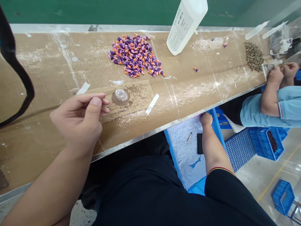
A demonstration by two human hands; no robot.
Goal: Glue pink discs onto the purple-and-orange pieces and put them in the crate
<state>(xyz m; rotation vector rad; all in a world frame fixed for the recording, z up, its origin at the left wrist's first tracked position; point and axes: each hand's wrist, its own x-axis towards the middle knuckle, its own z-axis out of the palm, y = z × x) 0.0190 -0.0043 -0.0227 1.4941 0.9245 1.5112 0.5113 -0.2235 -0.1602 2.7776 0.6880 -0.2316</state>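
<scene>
My left hand [82, 114] hovers over the left part of the bench, thumb against the curled fingers; anything pinched there is too small or hidden to name. Just right of its fingertips, a small round clear dish [121, 95] rests on a spotted cardboard piece [141, 91] held by white tape. Behind it lies a pile of small purple, orange and pink figures [136, 55]. My right hand [206, 119] is closed at the bench's front edge, over a blue bin [183, 150] lined with pale plastic. A bit of pink shows beside its fingers, which are partly hidden.
A large white bottle [185, 26] stands behind, right of the pile. One loose figure [196, 69] lies on the bench. At the right, a person in a light blue shirt [270, 105] works near a heap of small metallic parts [254, 56]. A black cable [25, 78] hangs at left.
</scene>
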